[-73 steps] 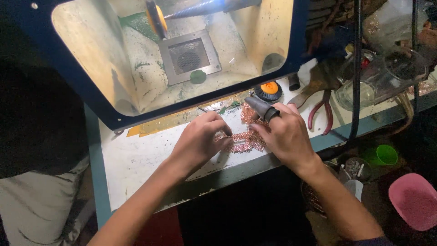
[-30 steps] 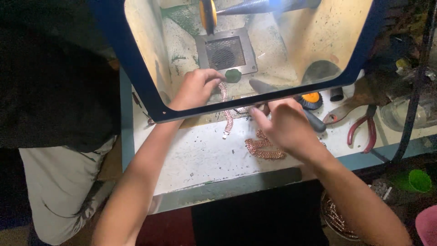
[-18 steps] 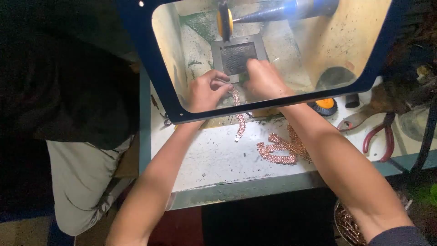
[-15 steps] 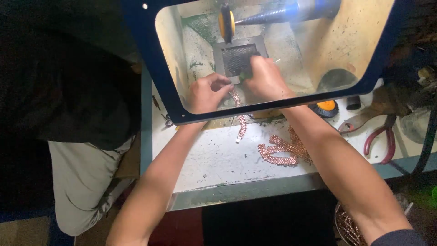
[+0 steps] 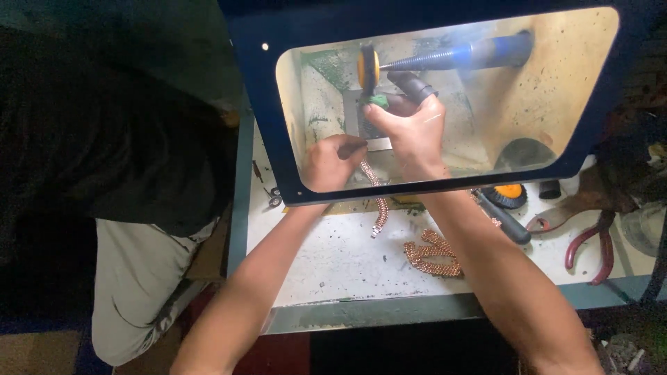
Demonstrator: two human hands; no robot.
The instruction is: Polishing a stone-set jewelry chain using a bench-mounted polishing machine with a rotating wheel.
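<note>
Copper chain (left hand gripping) — now lifted wheelward.

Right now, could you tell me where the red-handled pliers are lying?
In the head view the red-handled pliers lie at the far right of the white bench top, right of the copper chain pile and the black-handled tool.

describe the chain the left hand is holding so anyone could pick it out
Start at the blue-framed window over the white bench. Below its lower edge hangs a copper link chain, running up to the left hand. Unlike the heaped chain nearby, it is stretched straight.
</note>
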